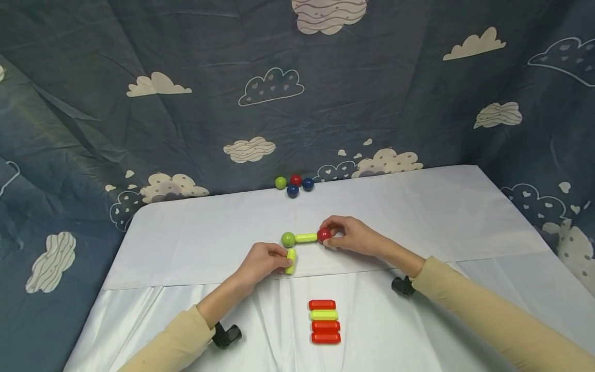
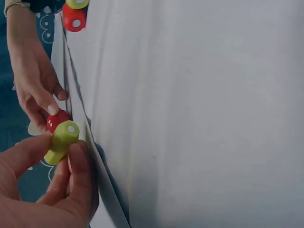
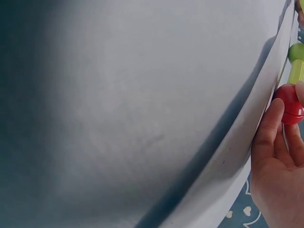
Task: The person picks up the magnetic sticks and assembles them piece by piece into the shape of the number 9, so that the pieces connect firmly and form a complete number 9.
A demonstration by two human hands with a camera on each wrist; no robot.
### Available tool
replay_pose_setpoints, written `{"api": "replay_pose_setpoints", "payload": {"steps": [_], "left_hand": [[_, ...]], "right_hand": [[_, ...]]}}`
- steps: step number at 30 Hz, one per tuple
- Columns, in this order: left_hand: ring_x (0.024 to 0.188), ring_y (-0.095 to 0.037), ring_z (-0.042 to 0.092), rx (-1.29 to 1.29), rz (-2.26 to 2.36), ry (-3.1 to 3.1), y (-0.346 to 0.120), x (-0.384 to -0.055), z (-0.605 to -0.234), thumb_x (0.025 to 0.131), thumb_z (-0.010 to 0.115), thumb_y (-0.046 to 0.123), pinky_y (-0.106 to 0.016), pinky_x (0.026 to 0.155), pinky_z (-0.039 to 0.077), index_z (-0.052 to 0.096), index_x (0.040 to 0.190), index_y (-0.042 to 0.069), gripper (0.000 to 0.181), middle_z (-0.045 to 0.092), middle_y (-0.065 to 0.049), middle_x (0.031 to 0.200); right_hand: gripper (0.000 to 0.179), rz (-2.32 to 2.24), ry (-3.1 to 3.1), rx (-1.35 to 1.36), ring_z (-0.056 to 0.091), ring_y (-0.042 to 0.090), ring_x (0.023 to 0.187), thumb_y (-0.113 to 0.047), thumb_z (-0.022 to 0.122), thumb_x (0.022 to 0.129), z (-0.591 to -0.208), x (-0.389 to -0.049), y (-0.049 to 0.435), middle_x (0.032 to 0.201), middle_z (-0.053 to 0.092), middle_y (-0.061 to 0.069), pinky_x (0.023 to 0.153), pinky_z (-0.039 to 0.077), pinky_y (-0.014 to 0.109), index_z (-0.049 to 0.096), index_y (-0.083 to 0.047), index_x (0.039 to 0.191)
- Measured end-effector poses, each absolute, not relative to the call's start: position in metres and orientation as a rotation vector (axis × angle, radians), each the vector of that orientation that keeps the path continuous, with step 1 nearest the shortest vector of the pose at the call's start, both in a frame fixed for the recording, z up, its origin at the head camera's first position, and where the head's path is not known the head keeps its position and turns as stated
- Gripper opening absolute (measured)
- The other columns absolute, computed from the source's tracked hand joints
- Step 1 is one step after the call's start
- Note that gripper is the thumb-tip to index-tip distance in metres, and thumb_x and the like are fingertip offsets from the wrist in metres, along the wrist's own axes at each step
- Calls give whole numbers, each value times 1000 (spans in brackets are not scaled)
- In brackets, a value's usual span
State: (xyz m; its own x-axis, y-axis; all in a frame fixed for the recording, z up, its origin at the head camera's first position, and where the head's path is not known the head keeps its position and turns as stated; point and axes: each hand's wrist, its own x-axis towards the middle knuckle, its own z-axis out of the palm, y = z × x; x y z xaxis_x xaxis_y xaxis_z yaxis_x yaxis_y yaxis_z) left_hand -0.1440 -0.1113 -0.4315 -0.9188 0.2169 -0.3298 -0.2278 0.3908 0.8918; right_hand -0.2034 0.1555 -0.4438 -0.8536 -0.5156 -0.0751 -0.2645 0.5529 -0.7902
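Observation:
My left hand (image 1: 264, 262) pinches a yellow-green rod (image 1: 291, 261) between thumb and fingers, its long side pointing away from me. In the left wrist view the rod's end (image 2: 72, 129) shows a pale round spot. My right hand (image 1: 355, 236) grips a red ball (image 1: 324, 235) with thumb and fingertips. That ball sits at the right end of another yellow-green rod (image 1: 306, 237), which has a green ball (image 1: 288, 239) at its left end. The three form a straight row on the white cloth. The left hand's rod is just below the green ball in the head view.
Nearer me lie several rods in a stack of rows: red rods (image 1: 326, 338) and one yellow-green rod (image 1: 324, 314). At the table's back edge are a green ball (image 1: 281, 182), a red ball (image 1: 295, 180) and two blue balls (image 1: 292, 191). Behind hangs a cloud-patterned curtain (image 1: 353, 103).

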Motion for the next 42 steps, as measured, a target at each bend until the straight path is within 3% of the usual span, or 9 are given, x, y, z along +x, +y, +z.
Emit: {"api": "replay_pose_setpoints", "payload": {"steps": [18,30,42], "left_hand": [[57,-11,65,-236,1635,2135,-113,-154,-430,84,75,7,-27,65,56,72,99,-4,18,71,-8,74],[52,-11,62,-203,1731,2122,-111,-153,-432,85,73,4,-25,56,54,70,97,-8,18,69,-12,73],[52,-11,61,-195,1759,2139,-108,-149,-429,86,72,4,-26,56,54,68,100,-9,20,69,-13,74]], "right_hand": [[34,-1193,2485,-660,55,19,96,-16,75,87,-443,-203,154,101,63,-1,87,47,35,64,-12,119],[34,-1203,2488,-655,55,19,95,-16,76,86,-443,-204,154,99,63,-1,85,47,35,65,-12,118],[34,-1208,2484,-647,55,19,95,-15,76,87,-444,-204,156,99,63,-1,84,48,34,64,-12,119]]}}
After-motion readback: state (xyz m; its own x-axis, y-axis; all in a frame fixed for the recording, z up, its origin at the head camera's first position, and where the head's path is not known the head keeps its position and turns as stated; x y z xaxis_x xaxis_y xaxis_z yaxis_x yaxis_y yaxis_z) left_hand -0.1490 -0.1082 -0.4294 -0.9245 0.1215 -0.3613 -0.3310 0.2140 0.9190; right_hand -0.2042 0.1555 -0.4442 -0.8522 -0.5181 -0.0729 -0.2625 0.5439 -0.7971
